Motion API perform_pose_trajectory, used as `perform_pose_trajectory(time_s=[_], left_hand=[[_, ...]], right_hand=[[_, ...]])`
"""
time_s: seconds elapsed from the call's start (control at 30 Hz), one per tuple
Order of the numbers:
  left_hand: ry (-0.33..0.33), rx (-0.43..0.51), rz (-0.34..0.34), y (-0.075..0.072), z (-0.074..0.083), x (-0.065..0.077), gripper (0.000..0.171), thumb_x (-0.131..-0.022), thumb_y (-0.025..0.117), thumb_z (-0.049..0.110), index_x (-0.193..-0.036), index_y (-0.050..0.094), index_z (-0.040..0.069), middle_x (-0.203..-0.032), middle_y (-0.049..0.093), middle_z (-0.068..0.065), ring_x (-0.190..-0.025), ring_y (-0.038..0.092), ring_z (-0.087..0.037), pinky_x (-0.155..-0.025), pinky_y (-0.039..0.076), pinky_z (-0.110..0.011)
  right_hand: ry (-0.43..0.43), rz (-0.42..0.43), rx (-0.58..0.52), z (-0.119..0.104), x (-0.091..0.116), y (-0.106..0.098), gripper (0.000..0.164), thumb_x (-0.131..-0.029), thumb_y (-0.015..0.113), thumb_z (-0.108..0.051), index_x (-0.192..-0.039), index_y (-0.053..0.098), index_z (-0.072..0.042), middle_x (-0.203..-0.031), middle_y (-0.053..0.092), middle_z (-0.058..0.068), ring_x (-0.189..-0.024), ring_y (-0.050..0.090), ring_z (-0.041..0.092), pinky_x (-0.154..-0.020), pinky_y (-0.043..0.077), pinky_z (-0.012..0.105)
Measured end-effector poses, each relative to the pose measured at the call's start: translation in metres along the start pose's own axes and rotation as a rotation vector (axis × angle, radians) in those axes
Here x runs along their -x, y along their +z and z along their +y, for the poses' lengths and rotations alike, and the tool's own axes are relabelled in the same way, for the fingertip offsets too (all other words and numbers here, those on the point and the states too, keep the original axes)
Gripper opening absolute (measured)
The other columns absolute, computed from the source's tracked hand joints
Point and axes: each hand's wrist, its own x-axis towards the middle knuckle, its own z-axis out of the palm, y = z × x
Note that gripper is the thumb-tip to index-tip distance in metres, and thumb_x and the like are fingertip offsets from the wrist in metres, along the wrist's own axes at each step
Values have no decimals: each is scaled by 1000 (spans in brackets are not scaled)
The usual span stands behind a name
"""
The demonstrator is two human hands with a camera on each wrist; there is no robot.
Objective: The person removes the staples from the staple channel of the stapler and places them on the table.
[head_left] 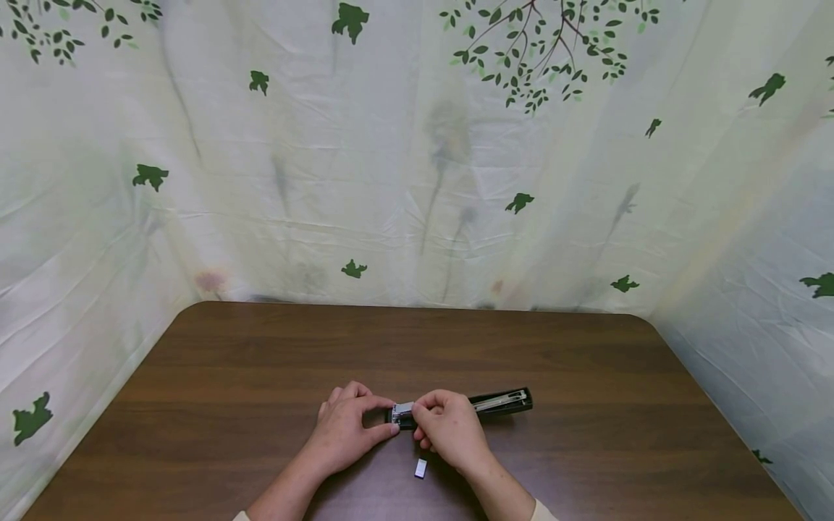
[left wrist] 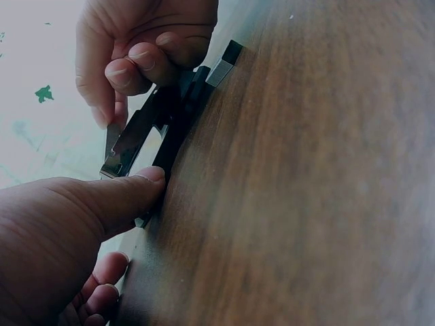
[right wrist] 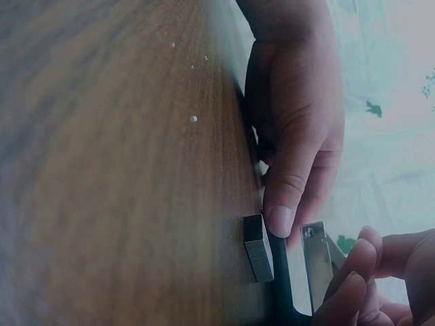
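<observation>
A black stapler (head_left: pixel 512 401) lies across the table with its top swung back, showing a metal channel. At its left end my left hand (head_left: pixel 348 425) grips the body between thumb and fingers; in the left wrist view, the thumb (left wrist: pixel 139 197) presses on the black base. Over the middle, my right hand (head_left: pixel 451 427) pinches a thin grey strip (left wrist: pixel 111 139) at the metal magazine (right wrist: pixel 317 265); it looks like a row of staples, partly hidden by the fingers. A short block of staples (head_left: pixel 420 469) lies apart on the table, below the right hand.
The brown wooden table (head_left: pixel 293 347) has rounded far corners. A pale curtain (head_left: pixel 391 181) with printed leaves hangs behind it and along both sides. Small white specks (right wrist: pixel 194 119) dot the tabletop in the right wrist view.
</observation>
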Motion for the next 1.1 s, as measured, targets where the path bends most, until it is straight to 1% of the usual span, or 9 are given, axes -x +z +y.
perform_pose_trajectory(time_s=[0.23, 0.53, 0.8, 1.1], left_hand=[[1, 0, 2, 0, 1, 0, 28, -77, 88, 39, -103, 79, 34, -99, 54, 9, -91, 42, -13, -83, 32, -37], [8, -12, 15, 0, 0, 0, 29, -77, 88, 38, -104, 79, 33, -100, 55, 8, -92, 44, -13, -83, 33, -37], [10, -14, 18, 0, 0, 0, 30, -77, 89, 39, -104, 79, 33, -101, 55, 8, -92, 44, -13, -82, 32, -36], [6, -10, 16, 0, 0, 0, 29, -77, 89, 38, -104, 79, 31, -101, 55, 8, -91, 44, -13, -82, 32, -37]], right_hand=[[0, 18, -29, -2, 1, 1, 16, -93, 67, -13, -96, 70, 2, -59, 62, -2, -49, 56, 8, -49, 47, 22], [-4, 50, -26, -4, 1, 1, 16, -95, 66, -13, -97, 70, 2, -58, 60, -2, -48, 56, 9, -49, 49, 23], [-22, 40, -57, -4, 1, 1, 18, -95, 67, -14, -98, 68, 3, -58, 59, -2, -47, 55, 9, -49, 49, 23], [-26, -1, -92, -5, 3, 0, 20, -96, 66, -15, -102, 67, 3, -59, 57, -2, -47, 55, 10, -49, 49, 24]])
